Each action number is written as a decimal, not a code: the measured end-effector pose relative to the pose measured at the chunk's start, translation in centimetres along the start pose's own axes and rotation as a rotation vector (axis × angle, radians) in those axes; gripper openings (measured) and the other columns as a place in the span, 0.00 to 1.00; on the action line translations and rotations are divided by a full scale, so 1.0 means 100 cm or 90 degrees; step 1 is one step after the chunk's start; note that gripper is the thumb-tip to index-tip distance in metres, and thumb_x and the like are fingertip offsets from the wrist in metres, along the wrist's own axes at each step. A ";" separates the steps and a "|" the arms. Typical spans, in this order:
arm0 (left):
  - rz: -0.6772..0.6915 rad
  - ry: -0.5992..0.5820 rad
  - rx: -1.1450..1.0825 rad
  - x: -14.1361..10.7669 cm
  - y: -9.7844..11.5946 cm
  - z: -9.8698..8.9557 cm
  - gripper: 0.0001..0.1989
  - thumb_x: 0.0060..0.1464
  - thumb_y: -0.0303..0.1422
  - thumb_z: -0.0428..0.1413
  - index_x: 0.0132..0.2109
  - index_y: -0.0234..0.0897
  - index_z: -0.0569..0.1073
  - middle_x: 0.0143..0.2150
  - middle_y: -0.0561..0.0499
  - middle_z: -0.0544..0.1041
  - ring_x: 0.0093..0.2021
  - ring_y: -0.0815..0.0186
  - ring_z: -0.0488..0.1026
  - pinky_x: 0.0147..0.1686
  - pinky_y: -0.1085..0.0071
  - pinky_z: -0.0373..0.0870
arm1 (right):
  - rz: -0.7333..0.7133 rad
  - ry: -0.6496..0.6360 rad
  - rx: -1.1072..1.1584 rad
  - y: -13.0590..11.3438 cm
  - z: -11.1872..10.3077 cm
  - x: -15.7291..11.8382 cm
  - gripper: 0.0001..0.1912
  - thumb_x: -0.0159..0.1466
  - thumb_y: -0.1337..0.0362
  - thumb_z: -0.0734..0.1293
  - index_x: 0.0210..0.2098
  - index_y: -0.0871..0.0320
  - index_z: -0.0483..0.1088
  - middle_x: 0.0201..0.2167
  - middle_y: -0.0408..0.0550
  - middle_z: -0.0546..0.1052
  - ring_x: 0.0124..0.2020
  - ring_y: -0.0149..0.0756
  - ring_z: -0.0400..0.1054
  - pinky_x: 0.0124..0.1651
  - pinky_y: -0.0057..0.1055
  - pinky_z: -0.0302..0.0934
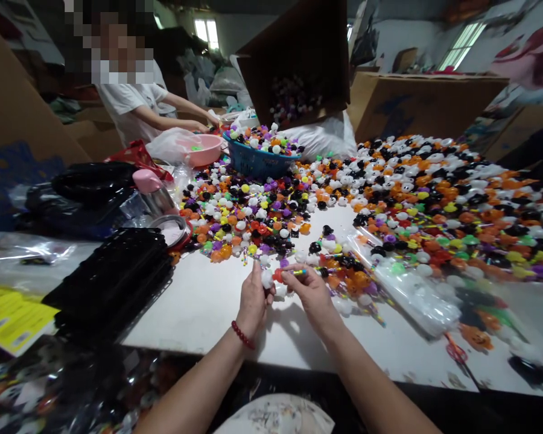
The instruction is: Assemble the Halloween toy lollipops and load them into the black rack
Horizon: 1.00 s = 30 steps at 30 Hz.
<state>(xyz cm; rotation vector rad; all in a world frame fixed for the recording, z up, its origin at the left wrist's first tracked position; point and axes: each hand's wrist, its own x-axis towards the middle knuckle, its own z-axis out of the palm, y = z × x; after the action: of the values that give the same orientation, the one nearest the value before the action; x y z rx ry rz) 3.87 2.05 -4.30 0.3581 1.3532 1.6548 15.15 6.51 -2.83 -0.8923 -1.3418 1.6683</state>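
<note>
Near the table's front edge, my left hand (253, 304), with a red bead bracelet (241, 335) at the wrist, is closed around small white plastic figures (266, 278). Close beside it, my right hand (311, 296) pinches a thin stick with colourful bands and a red figure top (278, 275). The red top touches or nearly touches the white figures; I cannot tell which. Just beyond my hands lies a loose pile of similar small figures (253, 226) in white, orange, black, purple, green and yellow, several of them on striped sticks.
A blue basket (257, 161) full of figures stands behind the pile, with a pink basin (203, 150) beside it. Clear plastic bags (420, 298) and red-handled scissors (456, 349) lie right. A black stack (113, 283) sits left. Another person (131, 102) works at the back left.
</note>
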 end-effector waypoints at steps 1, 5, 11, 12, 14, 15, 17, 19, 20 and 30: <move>0.000 0.002 0.004 -0.001 -0.001 0.001 0.30 0.50 0.62 0.51 0.29 0.36 0.66 0.17 0.56 0.66 0.13 0.74 0.58 0.13 0.76 0.50 | 0.007 -0.010 -0.005 -0.002 0.000 -0.001 0.18 0.54 0.51 0.75 0.37 0.56 0.74 0.27 0.43 0.76 0.26 0.30 0.66 0.30 0.28 0.61; 0.003 0.005 0.017 -0.006 -0.004 0.002 0.29 0.52 0.62 0.50 0.27 0.37 0.65 0.15 0.57 0.64 0.13 0.75 0.56 0.14 0.75 0.49 | 0.048 -0.040 -0.026 -0.008 -0.005 -0.005 0.18 0.51 0.52 0.76 0.34 0.56 0.74 0.22 0.42 0.76 0.25 0.32 0.68 0.29 0.28 0.63; 0.049 -0.006 0.117 -0.013 -0.001 0.003 0.29 0.54 0.61 0.48 0.27 0.38 0.65 0.16 0.57 0.63 0.14 0.73 0.57 0.15 0.74 0.52 | 0.078 -0.040 -0.038 -0.011 -0.012 -0.007 0.20 0.48 0.52 0.78 0.33 0.59 0.74 0.23 0.43 0.77 0.25 0.31 0.68 0.31 0.29 0.63; 0.066 -0.010 0.141 -0.014 0.000 0.003 0.28 0.54 0.60 0.48 0.28 0.38 0.65 0.16 0.57 0.63 0.15 0.72 0.57 0.16 0.74 0.53 | 0.076 -0.046 -0.041 -0.011 -0.012 -0.008 0.20 0.48 0.52 0.78 0.33 0.59 0.74 0.23 0.43 0.77 0.25 0.31 0.68 0.30 0.29 0.63; 0.090 -0.011 0.184 -0.018 -0.002 0.003 0.28 0.55 0.60 0.48 0.27 0.38 0.65 0.17 0.57 0.63 0.17 0.72 0.59 0.17 0.74 0.54 | 0.072 -0.061 -0.055 -0.009 -0.012 -0.010 0.20 0.49 0.52 0.77 0.32 0.59 0.74 0.23 0.44 0.77 0.25 0.32 0.68 0.30 0.28 0.62; 0.092 -0.007 0.200 -0.020 -0.005 0.002 0.28 0.55 0.60 0.48 0.27 0.38 0.64 0.18 0.57 0.63 0.17 0.71 0.59 0.18 0.74 0.55 | 0.073 -0.067 -0.064 -0.007 -0.011 -0.012 0.20 0.49 0.51 0.77 0.32 0.59 0.74 0.24 0.44 0.77 0.25 0.32 0.68 0.30 0.29 0.62; 0.077 0.004 0.220 -0.025 -0.012 -0.001 0.29 0.54 0.61 0.47 0.26 0.39 0.64 0.18 0.56 0.63 0.18 0.71 0.59 0.19 0.74 0.56 | 0.082 -0.073 -0.077 0.000 -0.008 -0.018 0.20 0.49 0.51 0.77 0.31 0.59 0.74 0.24 0.45 0.77 0.25 0.33 0.69 0.29 0.29 0.62; 0.053 0.007 0.231 -0.031 -0.020 -0.005 0.29 0.54 0.61 0.48 0.27 0.39 0.64 0.19 0.56 0.63 0.19 0.70 0.59 0.19 0.73 0.57 | 0.090 -0.082 -0.085 0.007 -0.006 -0.026 0.20 0.49 0.50 0.76 0.32 0.58 0.73 0.26 0.45 0.78 0.27 0.34 0.69 0.31 0.30 0.63; 0.043 -0.003 0.238 -0.032 -0.022 -0.007 0.29 0.54 0.61 0.48 0.27 0.39 0.64 0.19 0.56 0.63 0.19 0.70 0.60 0.20 0.73 0.57 | 0.094 -0.090 -0.090 0.009 -0.007 -0.030 0.19 0.50 0.50 0.76 0.32 0.58 0.73 0.27 0.46 0.78 0.27 0.35 0.70 0.31 0.30 0.63; 0.380 -0.065 0.581 0.038 -0.005 -0.041 0.12 0.55 0.28 0.51 0.45 0.41 0.73 0.44 0.47 0.73 0.44 0.60 0.72 0.46 0.65 0.70 | -0.158 0.239 -0.518 -0.030 -0.124 0.013 0.16 0.64 0.50 0.63 0.39 0.55 0.72 0.37 0.53 0.75 0.41 0.46 0.69 0.45 0.42 0.64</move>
<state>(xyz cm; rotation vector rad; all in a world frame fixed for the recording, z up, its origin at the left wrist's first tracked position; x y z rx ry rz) -0.82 2.56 -7.35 1.4690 1.9862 1.3119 26.04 13.21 -2.32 -1.3398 -1.7828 0.6838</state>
